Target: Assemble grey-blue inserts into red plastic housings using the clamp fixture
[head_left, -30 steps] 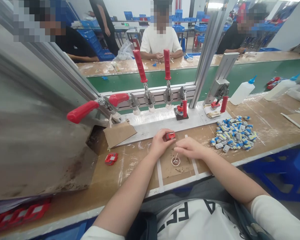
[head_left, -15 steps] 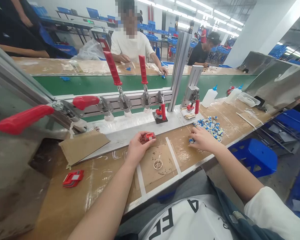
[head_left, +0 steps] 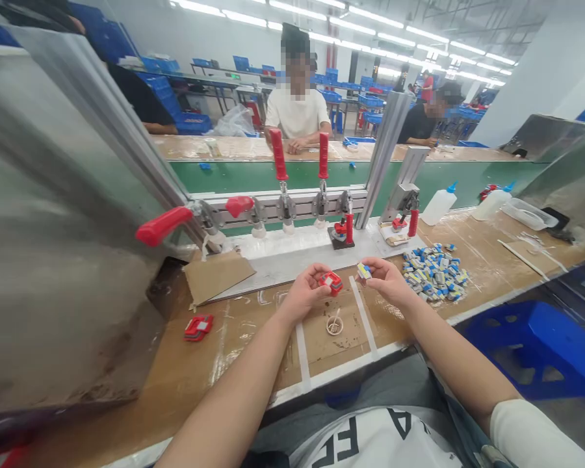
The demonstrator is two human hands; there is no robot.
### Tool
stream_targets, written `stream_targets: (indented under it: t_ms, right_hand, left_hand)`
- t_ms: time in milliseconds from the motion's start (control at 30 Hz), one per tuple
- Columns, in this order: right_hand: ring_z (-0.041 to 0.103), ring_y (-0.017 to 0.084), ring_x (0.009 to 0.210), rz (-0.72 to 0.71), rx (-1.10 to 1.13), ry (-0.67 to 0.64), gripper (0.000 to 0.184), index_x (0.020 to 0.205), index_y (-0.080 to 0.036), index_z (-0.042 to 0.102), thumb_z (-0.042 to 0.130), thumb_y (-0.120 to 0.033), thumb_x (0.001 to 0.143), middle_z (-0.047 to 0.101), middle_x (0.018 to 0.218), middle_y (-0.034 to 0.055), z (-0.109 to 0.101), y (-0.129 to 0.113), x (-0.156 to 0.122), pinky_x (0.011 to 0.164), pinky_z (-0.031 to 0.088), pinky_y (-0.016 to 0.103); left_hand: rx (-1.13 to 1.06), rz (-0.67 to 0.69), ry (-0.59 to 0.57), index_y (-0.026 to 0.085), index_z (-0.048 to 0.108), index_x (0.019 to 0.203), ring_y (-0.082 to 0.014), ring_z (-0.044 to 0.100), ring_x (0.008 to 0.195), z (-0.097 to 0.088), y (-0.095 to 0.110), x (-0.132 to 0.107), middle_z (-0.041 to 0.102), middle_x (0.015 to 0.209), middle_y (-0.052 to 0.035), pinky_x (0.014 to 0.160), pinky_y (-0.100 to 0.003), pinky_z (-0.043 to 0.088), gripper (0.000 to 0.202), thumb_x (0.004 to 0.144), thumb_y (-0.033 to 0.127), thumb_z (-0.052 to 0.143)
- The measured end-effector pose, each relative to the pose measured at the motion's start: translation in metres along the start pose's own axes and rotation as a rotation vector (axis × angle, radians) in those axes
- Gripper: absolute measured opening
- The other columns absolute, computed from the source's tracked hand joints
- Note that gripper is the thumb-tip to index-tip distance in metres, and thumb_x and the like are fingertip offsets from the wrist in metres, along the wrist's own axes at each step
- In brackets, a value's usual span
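Two hands | left hand (head_left: 303, 296) pinches small red housing (head_left: 331, 281) | right hand (head_left: 389, 281) pinches blue-white-yellow chip (head_left: 363, 271)

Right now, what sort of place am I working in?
Most likely a factory assembly line: a green conveyor belt runs between benches, red-handled toggle clamps line your station, and a pile of small blue-and-white parts sits by your right hand.
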State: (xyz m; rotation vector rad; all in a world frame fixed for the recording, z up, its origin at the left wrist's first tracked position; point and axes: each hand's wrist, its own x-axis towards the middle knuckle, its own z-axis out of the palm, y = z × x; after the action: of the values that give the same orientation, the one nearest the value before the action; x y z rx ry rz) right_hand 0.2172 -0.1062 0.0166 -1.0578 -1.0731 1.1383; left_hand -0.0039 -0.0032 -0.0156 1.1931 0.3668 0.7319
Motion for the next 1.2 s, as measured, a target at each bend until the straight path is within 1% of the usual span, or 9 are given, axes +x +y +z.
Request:
stream_targets:
  t_ms: [133, 300, 433, 533, 633, 733, 833, 1000, 1200]
  right_hand:
    - [0.058, 0.022, 0.095, -0.100, -0.082, -0.054, 0.054, 0.104, -0.025, 0.071, 0.093, -0.049, 0.060, 0.064, 0.101, 0.0052, 0.017, -0.001, 0.019, 0.086, 0.048, 0.036]
    - [0.053, 0.020, 0.092, -0.167, -0.224, -0.167, 0.047, 0.106, -0.025, 0.071, 0.088, -0.049, 0.069, 0.057, 0.099, 0.0036, 0.024, -0.002, 0.028, 0.084, 0.044, 0.034]
    - [0.051, 0.020, 0.089, -0.192, -0.291, -0.168, 0.047, 0.105, -0.024, 0.071, 0.087, -0.052, 0.070, 0.055, 0.096, 0.0032, 0.024, -0.001, 0.027, 0.083, 0.043, 0.034]
    - [0.052, 0.020, 0.089, -0.176, -0.235, -0.135, 0.049, 0.104, -0.024, 0.071, 0.088, -0.052, 0.068, 0.056, 0.096, 0.0027, 0.025, -0.001, 0.024, 0.083, 0.043, 0.034]
    - [0.054, 0.020, 0.090, -0.116, -0.135, -0.067, 0.049, 0.104, -0.024, 0.070, 0.089, -0.050, 0.067, 0.059, 0.097, 0.0028, 0.030, -0.002, 0.018, 0.083, 0.044, 0.033]
    - [0.056, 0.020, 0.090, -0.035, -0.045, 0.087, 0.048, 0.105, -0.024, 0.069, 0.088, -0.048, 0.069, 0.063, 0.096, 0.0031, 0.041, 0.001, 0.010, 0.082, 0.046, 0.032]
    - [0.057, 0.019, 0.088, 0.025, 0.043, 0.239, 0.049, 0.106, -0.024, 0.069, 0.087, -0.051, 0.069, 0.067, 0.097, 0.0037, 0.054, 0.006, 0.005, 0.081, 0.047, 0.032]
    - [0.055, 0.015, 0.079, 0.066, 0.129, 0.282, 0.047, 0.102, -0.021, 0.071, 0.088, -0.048, 0.067, 0.069, 0.098, 0.0032, 0.071, 0.017, 0.005, 0.071, 0.044, 0.028]
    - [0.045, 0.011, 0.067, 0.111, 0.214, 0.321, 0.049, 0.100, -0.020, 0.069, 0.087, -0.052, 0.068, 0.065, 0.091, 0.0026, 0.080, 0.018, 0.003, 0.053, 0.031, 0.024]
  left_hand:
    - [-0.023, -0.046, -0.014, 0.017, 0.070, 0.115, -0.0210, 0.071, 0.085, -0.002, -0.001, -0.001, 0.075, 0.102, -0.0111, 0.075, -0.032, 0.058, 0.066, 0.066, 0.057, 0.089]
    - [-0.084, -0.058, -0.041, 0.019, 0.074, 0.119, -0.0205, 0.071, 0.090, -0.003, -0.001, -0.001, 0.076, 0.110, -0.0109, 0.078, -0.030, 0.057, 0.062, 0.069, 0.054, 0.088]
    - [-0.079, -0.061, -0.038, 0.019, 0.074, 0.119, -0.0227, 0.073, 0.092, -0.004, -0.003, -0.001, 0.076, 0.111, -0.0117, 0.079, -0.033, 0.058, 0.064, 0.069, 0.056, 0.088]
    - [-0.044, -0.056, -0.032, 0.018, 0.072, 0.123, -0.0267, 0.073, 0.098, -0.003, -0.001, -0.001, 0.075, 0.117, -0.0141, 0.084, -0.037, 0.059, 0.069, 0.069, 0.059, 0.086]
    - [0.050, 0.040, 0.040, 0.018, 0.070, 0.123, -0.0285, 0.072, 0.104, 0.001, 0.003, -0.002, 0.075, 0.116, -0.0138, 0.091, -0.041, 0.060, 0.070, 0.065, 0.052, 0.091]
    - [0.213, 0.171, 0.194, 0.020, 0.070, 0.115, -0.0264, 0.072, 0.104, 0.007, 0.006, -0.005, 0.075, 0.114, -0.0101, 0.094, -0.043, 0.060, 0.061, 0.062, 0.041, 0.094]
    - [0.365, 0.290, 0.320, 0.021, 0.069, 0.111, -0.0242, 0.072, 0.103, 0.011, 0.008, -0.008, 0.074, 0.112, -0.0077, 0.096, -0.043, 0.061, 0.053, 0.066, 0.038, 0.092]
    - [0.578, 0.427, 0.302, 0.022, 0.067, 0.114, -0.0233, 0.072, 0.105, 0.007, 0.006, -0.010, 0.073, 0.111, -0.0068, 0.099, -0.045, 0.059, 0.046, 0.076, 0.039, 0.086]
    - [0.850, 0.611, 0.268, 0.024, 0.064, 0.118, -0.0230, 0.071, 0.109, 0.009, 0.007, -0.014, 0.074, 0.114, -0.0067, 0.097, -0.044, 0.059, 0.037, 0.086, 0.034, 0.078]
